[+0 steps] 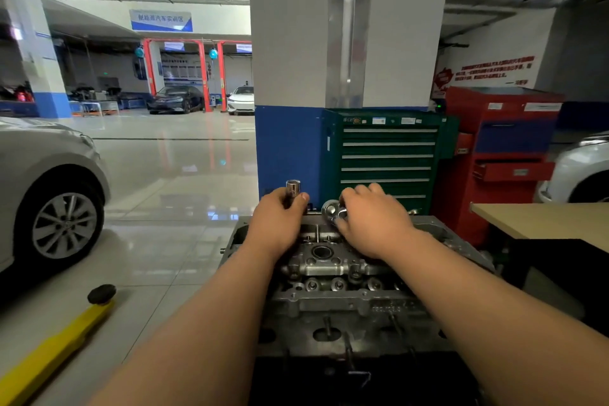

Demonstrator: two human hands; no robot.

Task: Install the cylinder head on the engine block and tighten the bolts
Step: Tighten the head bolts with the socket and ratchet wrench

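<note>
The left hand [280,219] grips an upright socket [293,188] over the far end of the cylinder head [329,269]. Just beside it, the right hand [374,221] curls round a ratchet [332,210]. A green cabinet [387,155] stands behind, and a car [49,181] is at the left.

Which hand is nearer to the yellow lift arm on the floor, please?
Left: the left hand is up-right of the yellow lift arm; the right hand farther right.
</note>
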